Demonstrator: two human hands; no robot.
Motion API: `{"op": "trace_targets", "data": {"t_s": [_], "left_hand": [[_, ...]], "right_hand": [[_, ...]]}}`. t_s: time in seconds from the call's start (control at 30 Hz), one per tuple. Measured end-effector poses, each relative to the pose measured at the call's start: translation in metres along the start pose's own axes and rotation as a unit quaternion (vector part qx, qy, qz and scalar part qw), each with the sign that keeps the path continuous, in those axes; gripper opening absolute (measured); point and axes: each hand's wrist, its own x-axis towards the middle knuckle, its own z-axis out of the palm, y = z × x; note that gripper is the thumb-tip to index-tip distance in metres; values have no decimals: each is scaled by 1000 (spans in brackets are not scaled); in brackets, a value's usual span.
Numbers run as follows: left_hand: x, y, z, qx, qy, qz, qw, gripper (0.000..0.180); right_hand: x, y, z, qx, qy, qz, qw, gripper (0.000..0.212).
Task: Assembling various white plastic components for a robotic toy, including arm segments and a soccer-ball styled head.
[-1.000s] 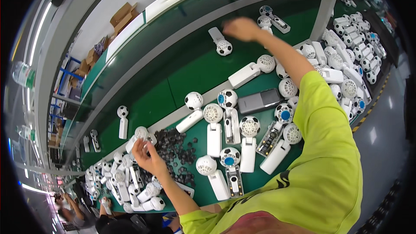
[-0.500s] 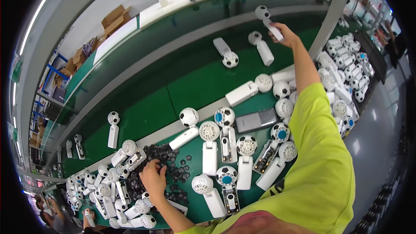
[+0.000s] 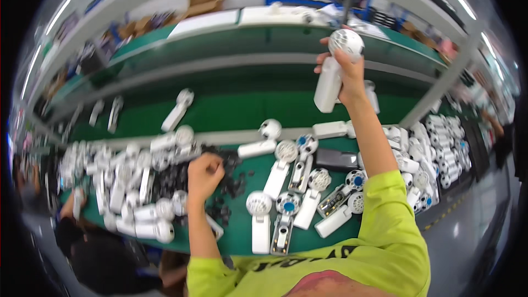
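My right hand [image 3: 351, 74] is raised over the far green surface, wrapped round a white handheld fan [image 3: 328, 85]. Its round grille head, with a black patch at the edge, points up and its handle hangs down. At the left of the bench, my left hand [image 3: 204, 175] is closed, fingers curled above a heap of small black pentagon-like pieces [image 3: 171, 180]. Whether a piece is in its fingertips is hidden. Several white fans with football-patterned heads lie between my arms, including an opened fan [image 3: 283, 234] with a blue disc on its head and its insides showing.
A big pile of fans [image 3: 124, 179] covers the bench's left side, and another pile [image 3: 440, 154] lies at the right. A dark grey rectangular box [image 3: 336, 159] sits among the middle fans. Along the far belt [image 3: 236, 113] lie more fans. Another person's hand [image 3: 78, 201] shows at lower left.
My right hand has brought the fan nearer and turned it more upright. The left hand has curled its fingers and come up a little from the black pieces. The whole view has swung.
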Motion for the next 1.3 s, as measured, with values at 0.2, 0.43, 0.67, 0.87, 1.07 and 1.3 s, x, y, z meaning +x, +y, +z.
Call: {"op": "trace_targets", "data": {"t_s": [0.2, 0.43, 0.67, 0.87, 1.07, 1.3], "left_hand": [[7, 56, -5, -230, 14, -18, 973, 12], [4, 82, 7, -111, 185, 231, 949, 18], [5, 104, 35, -204, 312, 285, 883, 23], [-1, 111, 46, -241, 274, 241, 900, 30], [-16, 124, 56, -372, 248, 155, 881, 45], [-27, 104, 54, -199, 178, 168, 949, 63]], "right_hand": [[-89, 32, 88, 68, -49, 155, 984, 64], [-128, 53, 108, 36, -175, 118, 977, 70], [-147, 40, 115, 94, -159, 126, 975, 70], [-158, 35, 118, 29, -142, 54, 988, 71], [-178, 30, 121, -16, -119, 32, 992, 73], [-193, 30, 112, -119, -107, 82, 984, 82]]}}
